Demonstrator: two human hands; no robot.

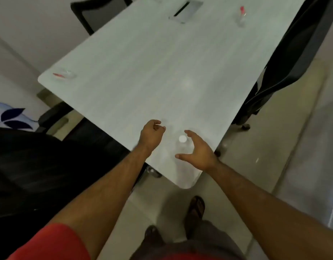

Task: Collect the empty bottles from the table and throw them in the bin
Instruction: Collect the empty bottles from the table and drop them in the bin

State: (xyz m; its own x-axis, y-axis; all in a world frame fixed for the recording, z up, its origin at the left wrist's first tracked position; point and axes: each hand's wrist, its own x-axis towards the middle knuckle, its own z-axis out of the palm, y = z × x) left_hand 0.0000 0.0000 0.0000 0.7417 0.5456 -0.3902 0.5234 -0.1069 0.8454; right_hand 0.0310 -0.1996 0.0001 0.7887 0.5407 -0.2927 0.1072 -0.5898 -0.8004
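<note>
We saw clear white-capped bottle point(183, 145) upright on table point(143, 72), between our hands, just beside spread, empty right hand point(197, 149), not touching, left hand point(152, 135) loosely curled, holding nothing, slightly farther off

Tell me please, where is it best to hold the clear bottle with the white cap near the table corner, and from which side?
Probably around the body, just below the white cap. The clear bottle stands upright near the table corner, so a sideways wrap suits its round wall. Come from its right, where the right hand is open, thumb and fingers spread around it. The left hand is loosely curled.
</note>
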